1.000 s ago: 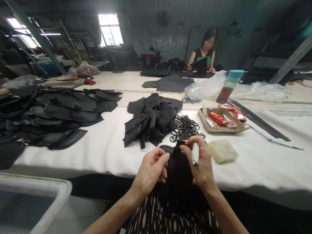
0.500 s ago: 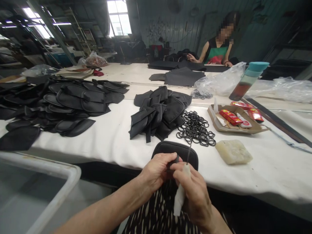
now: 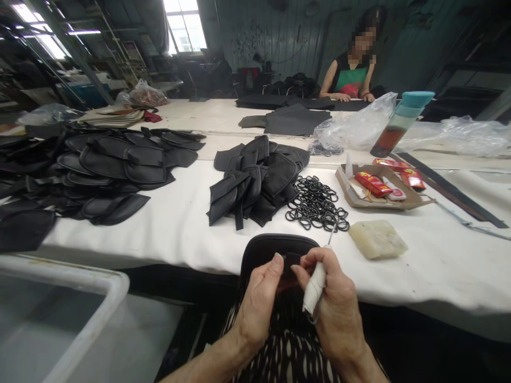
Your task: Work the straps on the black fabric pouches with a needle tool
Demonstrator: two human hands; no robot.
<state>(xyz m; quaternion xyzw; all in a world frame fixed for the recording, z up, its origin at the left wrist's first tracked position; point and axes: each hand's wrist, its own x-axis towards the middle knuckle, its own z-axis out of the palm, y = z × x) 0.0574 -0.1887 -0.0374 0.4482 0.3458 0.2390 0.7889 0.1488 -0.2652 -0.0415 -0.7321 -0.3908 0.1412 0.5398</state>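
My left hand grips a rounded black leather-like piece at the table's front edge, its thumb lying on the face. My right hand is wrapped round the pale, cloth-bound handle of an awl. The awl's thin metal shaft points up and away, beside the piece's right corner. The thumb and forefinger of that hand come close to the piece's middle; whether they pinch it I cannot tell. Just beyond lies a heap of black D-shaped rings, next to a pile of black sewn pieces.
A cardboard tray with red packets, a yellowish block and a blue-lidded bottle stand on the right. More black pieces cover the left. A white-rimmed bin is at lower left. Across the table sits a person.
The awl has swung away from the piece, its shaft now right of it. My hands have moved slightly apart. The person opposite has lowered a raised hand to the table.
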